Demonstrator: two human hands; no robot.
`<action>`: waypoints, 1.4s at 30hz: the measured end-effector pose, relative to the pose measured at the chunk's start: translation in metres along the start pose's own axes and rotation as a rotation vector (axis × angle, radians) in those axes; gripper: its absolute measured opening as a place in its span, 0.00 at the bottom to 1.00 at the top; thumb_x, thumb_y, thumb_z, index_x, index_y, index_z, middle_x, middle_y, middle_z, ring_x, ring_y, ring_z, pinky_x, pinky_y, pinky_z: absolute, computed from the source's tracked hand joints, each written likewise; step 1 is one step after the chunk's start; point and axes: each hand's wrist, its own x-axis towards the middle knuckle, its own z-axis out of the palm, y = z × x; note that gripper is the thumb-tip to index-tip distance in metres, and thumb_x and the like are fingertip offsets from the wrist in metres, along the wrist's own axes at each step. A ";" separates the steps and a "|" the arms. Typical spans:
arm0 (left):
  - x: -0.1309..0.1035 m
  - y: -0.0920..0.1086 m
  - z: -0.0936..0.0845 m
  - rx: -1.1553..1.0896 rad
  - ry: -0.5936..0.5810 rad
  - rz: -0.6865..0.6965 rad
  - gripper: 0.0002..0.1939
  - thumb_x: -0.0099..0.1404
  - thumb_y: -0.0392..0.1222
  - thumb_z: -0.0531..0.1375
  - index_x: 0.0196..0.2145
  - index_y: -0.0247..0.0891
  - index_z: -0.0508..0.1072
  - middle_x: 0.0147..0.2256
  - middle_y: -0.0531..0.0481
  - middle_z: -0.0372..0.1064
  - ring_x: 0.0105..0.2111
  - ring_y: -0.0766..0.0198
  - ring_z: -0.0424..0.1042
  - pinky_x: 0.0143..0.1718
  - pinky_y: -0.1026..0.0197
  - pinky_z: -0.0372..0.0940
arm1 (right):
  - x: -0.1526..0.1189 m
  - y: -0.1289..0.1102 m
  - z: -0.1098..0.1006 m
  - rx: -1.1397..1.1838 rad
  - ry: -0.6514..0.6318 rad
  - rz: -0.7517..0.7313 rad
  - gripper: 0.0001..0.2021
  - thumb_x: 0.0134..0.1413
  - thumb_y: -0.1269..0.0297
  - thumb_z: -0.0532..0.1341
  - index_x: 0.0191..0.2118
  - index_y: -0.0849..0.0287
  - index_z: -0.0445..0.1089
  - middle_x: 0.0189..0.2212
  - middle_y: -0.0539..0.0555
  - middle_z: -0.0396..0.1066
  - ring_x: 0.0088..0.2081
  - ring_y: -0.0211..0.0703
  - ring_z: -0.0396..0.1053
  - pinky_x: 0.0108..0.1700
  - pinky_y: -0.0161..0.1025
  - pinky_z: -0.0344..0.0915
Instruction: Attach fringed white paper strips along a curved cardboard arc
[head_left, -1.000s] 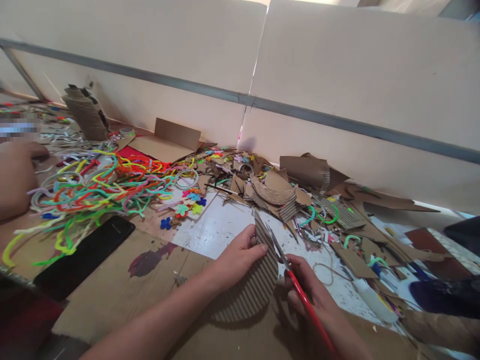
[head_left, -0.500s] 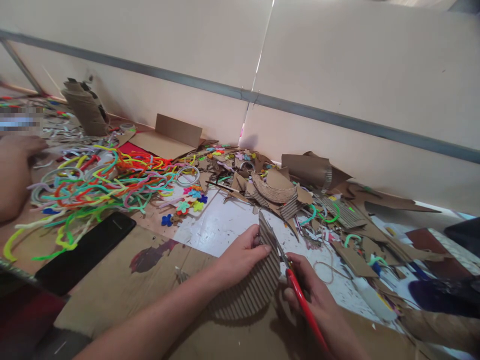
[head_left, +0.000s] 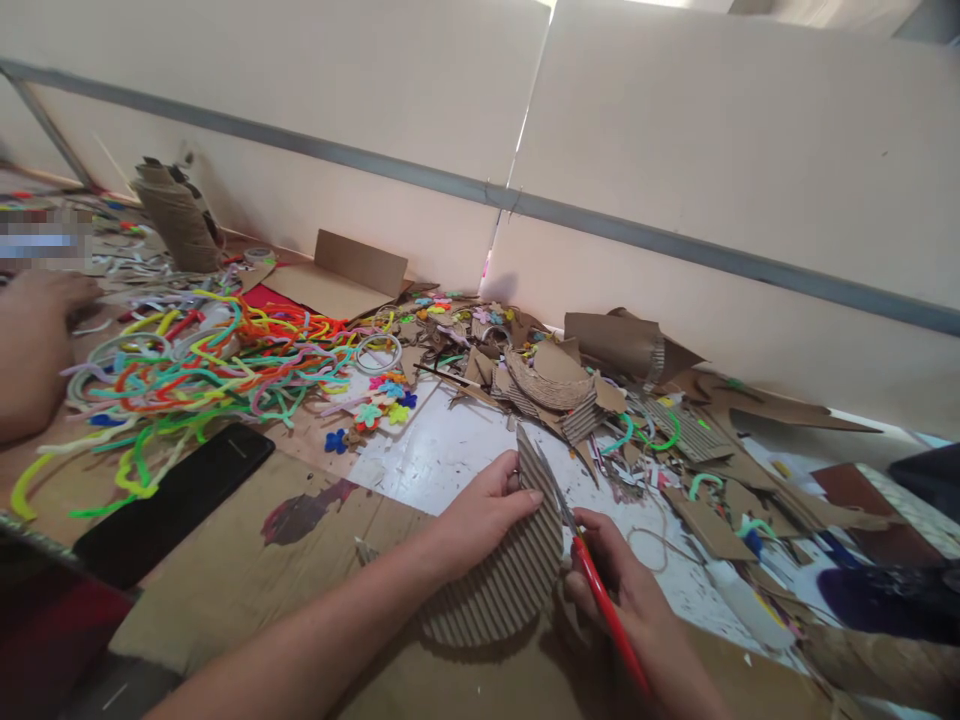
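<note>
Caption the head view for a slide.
Left hand steadies ribbed cardboard while right hand cuts it with red scissors.

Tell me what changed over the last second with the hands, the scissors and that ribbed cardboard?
Very little. The left hand keeps its grip on the corrugated cardboard piece, and the right hand keeps the red-handled scissors at the piece's right edge; any blade progress is too slight to tell. The black phone, the pipe cleaners and the other person's hand stayed put.
</note>
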 end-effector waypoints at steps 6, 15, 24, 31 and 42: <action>0.002 0.004 -0.002 0.014 0.032 0.067 0.12 0.64 0.38 0.62 0.46 0.40 0.69 0.43 0.47 0.78 0.43 0.56 0.77 0.48 0.55 0.67 | 0.001 0.004 -0.003 0.019 0.093 0.025 0.29 0.56 0.39 0.65 0.57 0.48 0.64 0.32 0.48 0.67 0.34 0.47 0.66 0.36 0.41 0.63; 0.001 0.012 -0.012 0.588 0.133 0.213 0.09 0.66 0.40 0.59 0.45 0.41 0.71 0.44 0.47 0.76 0.46 0.54 0.73 0.50 0.56 0.64 | 0.007 0.001 -0.003 0.258 0.146 0.012 0.28 0.52 0.39 0.69 0.54 0.48 0.68 0.29 0.48 0.65 0.31 0.43 0.61 0.31 0.37 0.58; -0.006 0.038 0.000 1.265 0.250 0.312 0.10 0.73 0.44 0.54 0.47 0.44 0.74 0.37 0.50 0.77 0.34 0.57 0.73 0.34 0.59 0.58 | 0.013 -0.004 -0.002 0.495 0.209 0.000 0.28 0.45 0.47 0.75 0.51 0.45 0.71 0.34 0.50 0.70 0.32 0.42 0.66 0.31 0.35 0.64; 0.002 0.017 0.002 1.747 0.294 0.767 0.19 0.73 0.33 0.55 0.56 0.52 0.75 0.44 0.47 0.79 0.43 0.54 0.73 0.47 0.53 0.56 | 0.015 -0.032 0.001 0.734 0.041 -0.055 0.24 0.57 0.45 0.64 0.57 0.48 0.69 0.33 0.52 0.70 0.25 0.42 0.61 0.27 0.40 0.62; -0.003 -0.003 0.003 1.569 0.245 0.787 0.19 0.75 0.40 0.55 0.55 0.62 0.77 0.52 0.51 0.79 0.52 0.53 0.70 0.60 0.48 0.49 | 0.014 -0.033 0.004 0.696 0.189 -0.030 0.24 0.47 0.55 0.72 0.51 0.48 0.70 0.32 0.48 0.70 0.29 0.44 0.66 0.31 0.41 0.66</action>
